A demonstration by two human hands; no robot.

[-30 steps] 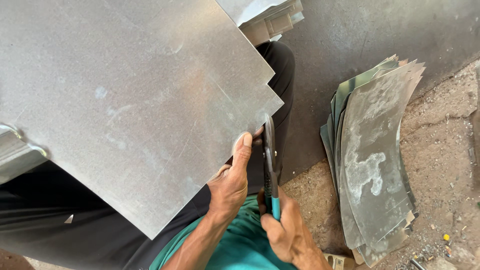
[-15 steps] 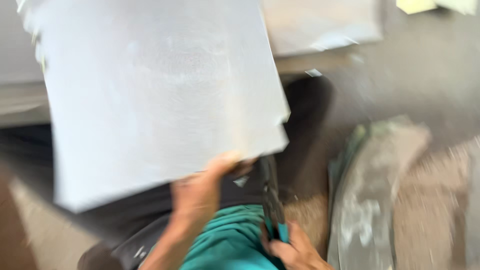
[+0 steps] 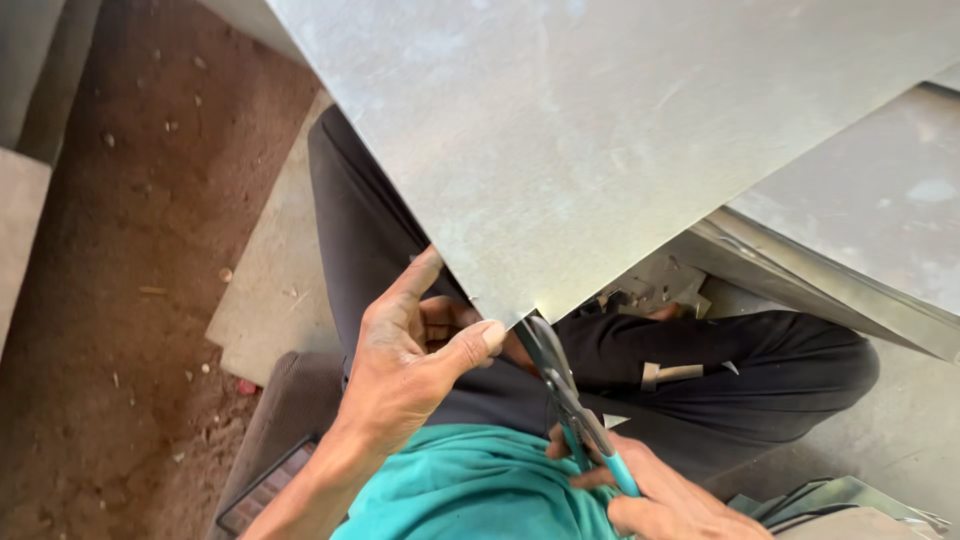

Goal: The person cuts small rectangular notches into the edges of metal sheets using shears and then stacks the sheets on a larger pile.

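A large grey metal sheet (image 3: 600, 140) fills the upper middle and right of the head view, tilted over my lap. My left hand (image 3: 410, 360) grips its near corner, thumb on top and fingers underneath. My right hand (image 3: 670, 500), low in the frame, is closed on the teal handles of tin snips (image 3: 565, 390). The snips' dark blades meet the sheet's lower edge just right of my left thumb.
My legs in dark trousers (image 3: 740, 380) lie under the sheet. More sheet metal (image 3: 880, 220) lies at the right, with cut pieces (image 3: 850, 500) at the bottom right. Brown dirt floor (image 3: 130, 300) and a flat board (image 3: 270, 300) are at the left.
The view swung left, so the stack of cut pieces slid out of sight to the right. The sheet turned in my left hand; the snips stay at its edge.
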